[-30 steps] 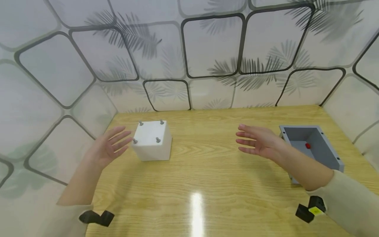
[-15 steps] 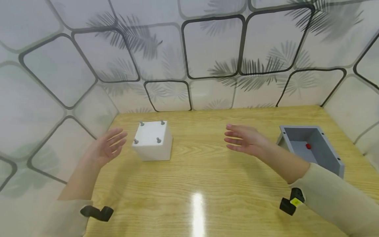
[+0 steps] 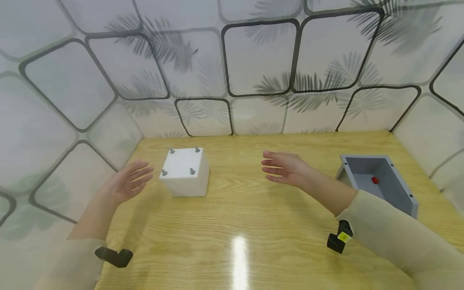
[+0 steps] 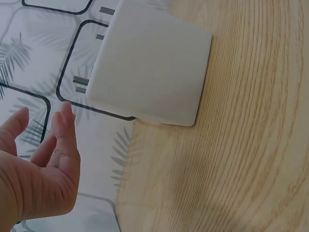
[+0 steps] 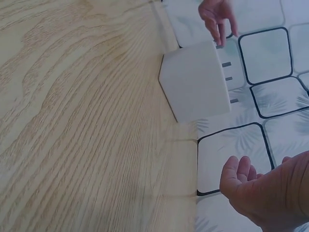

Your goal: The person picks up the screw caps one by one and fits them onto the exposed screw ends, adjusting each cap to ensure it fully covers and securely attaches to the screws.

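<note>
A white block (image 3: 184, 185) with several grey bolt-like pegs (image 3: 192, 171) sticking up from its top stands on the table, left of centre in the head view. Just left of it, my left hand (image 3: 127, 184) hovers with loosely spread fingers and holds nothing. My right hand (image 3: 284, 168) hangs in the air to the block's right, fingers extended and palm turned inward, also holding nothing. Both wrist views show the block's plain sides: block (image 4: 149, 63), block (image 5: 195, 82). The left hand (image 5: 218, 17) appears beyond it in the right wrist view.
A grey open box (image 3: 395, 189) with a small red object (image 3: 375, 180) inside stands at the right, partly hidden by my right sleeve (image 3: 395, 229). The wood-grain table (image 3: 232, 213) is bordered by patterned white panels (image 3: 261, 60) at the back and sides.
My right hand has moved left, away from the grey box and towards the white block. My left hand has drawn slightly left, away from the block. The block and box stay put.
</note>
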